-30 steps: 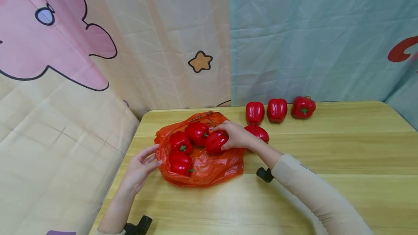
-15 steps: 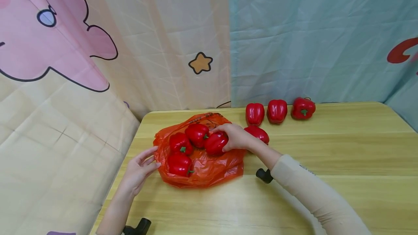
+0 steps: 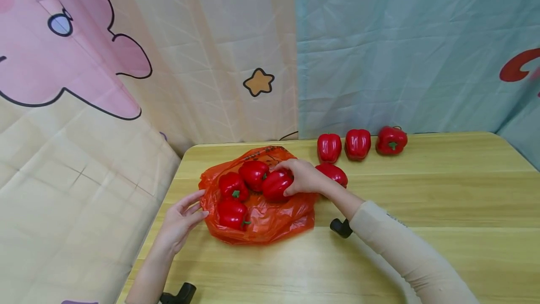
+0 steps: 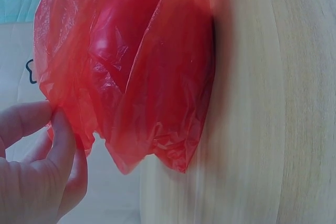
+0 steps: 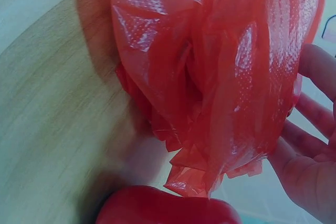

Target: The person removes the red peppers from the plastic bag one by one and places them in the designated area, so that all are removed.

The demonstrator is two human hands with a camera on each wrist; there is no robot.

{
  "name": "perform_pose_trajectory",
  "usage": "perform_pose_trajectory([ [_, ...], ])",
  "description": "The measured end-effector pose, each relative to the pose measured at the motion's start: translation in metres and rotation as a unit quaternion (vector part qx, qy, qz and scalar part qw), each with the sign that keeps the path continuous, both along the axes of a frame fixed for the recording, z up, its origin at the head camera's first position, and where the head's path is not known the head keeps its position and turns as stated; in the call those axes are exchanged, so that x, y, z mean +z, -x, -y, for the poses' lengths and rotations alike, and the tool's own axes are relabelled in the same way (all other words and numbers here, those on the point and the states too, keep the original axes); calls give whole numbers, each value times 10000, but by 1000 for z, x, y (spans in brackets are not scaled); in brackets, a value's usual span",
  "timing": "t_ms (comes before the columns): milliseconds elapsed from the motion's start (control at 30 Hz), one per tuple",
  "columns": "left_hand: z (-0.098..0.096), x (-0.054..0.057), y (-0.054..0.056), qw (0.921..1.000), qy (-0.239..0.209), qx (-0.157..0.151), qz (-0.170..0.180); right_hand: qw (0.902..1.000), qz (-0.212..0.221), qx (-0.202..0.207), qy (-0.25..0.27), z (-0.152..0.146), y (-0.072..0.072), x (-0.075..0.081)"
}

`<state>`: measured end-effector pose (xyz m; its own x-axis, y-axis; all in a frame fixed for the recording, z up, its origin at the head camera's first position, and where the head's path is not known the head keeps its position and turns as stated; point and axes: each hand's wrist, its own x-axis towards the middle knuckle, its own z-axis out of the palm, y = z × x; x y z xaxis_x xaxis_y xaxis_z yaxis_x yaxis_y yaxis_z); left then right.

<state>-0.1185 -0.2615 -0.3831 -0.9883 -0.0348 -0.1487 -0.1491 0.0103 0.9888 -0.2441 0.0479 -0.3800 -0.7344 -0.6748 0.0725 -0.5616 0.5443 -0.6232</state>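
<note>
A red-orange plastic bag (image 3: 270, 229) lies spread with its mouth up on the table, several red bell peppers (image 3: 231, 214) inside it. My right hand (image 3: 303, 177) grips another red bell pepper (image 3: 276, 186) at the right of the bag's opening, fingers over the top and thumb on the near side. In the right wrist view the bag's wall (image 5: 236, 77) hides most of that pepper. At the bag's left edge, my left hand (image 3: 179, 222) pinches the thin plastic between thumb and fingertips, as the left wrist view shows at the bag's side (image 4: 126, 77).
Three red bell peppers stand in a row at the back, the rightmost pepper (image 3: 392, 140) with its green stem forward. One more bell pepper (image 3: 332, 173) lies behind my right wrist, close to the bag. Wooden table (image 3: 443, 191) extends to the right; curtains (image 3: 379, 60) hang behind.
My right hand has shifted slightly left with the bell pepper it grips, closer to the peppers in the bag. The left hand has stayed at the bag's edge.
</note>
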Motion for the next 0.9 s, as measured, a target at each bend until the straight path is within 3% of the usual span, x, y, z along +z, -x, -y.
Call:
perform_pose_trajectory([
  [900,0,-1,1,10000,33,-67,27,9989,396,-97,233,-2,-2,20],
])
